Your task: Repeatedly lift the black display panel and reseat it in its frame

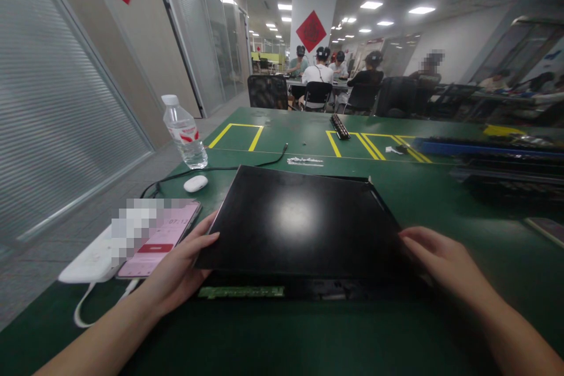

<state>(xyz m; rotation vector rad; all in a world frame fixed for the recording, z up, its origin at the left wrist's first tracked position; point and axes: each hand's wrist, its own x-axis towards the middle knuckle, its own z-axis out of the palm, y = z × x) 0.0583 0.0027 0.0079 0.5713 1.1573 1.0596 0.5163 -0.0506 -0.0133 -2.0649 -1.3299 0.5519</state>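
A flat black display panel (304, 223), with a ceiling light mirrored in it, lies tilted in front of me over the green table. My left hand (187, 264) grips its left edge, thumb on top and fingers underneath. At the right edge my right hand (440, 252) pinches the panel's side; some of its fingers are hidden in shadow. Along the near side, below the panel, a green circuit board strip (241, 292) shows. A dark frame corner (369, 181) sticks out behind the panel's far right corner.
To my left are a phone (163, 241), a white power bank (94, 255), a white earbud case (195, 183), a black cable (264, 163) and a water bottle (185, 135). Blurred dark panels (506, 170) are stacked at right. People (318, 73) sit at farther tables.
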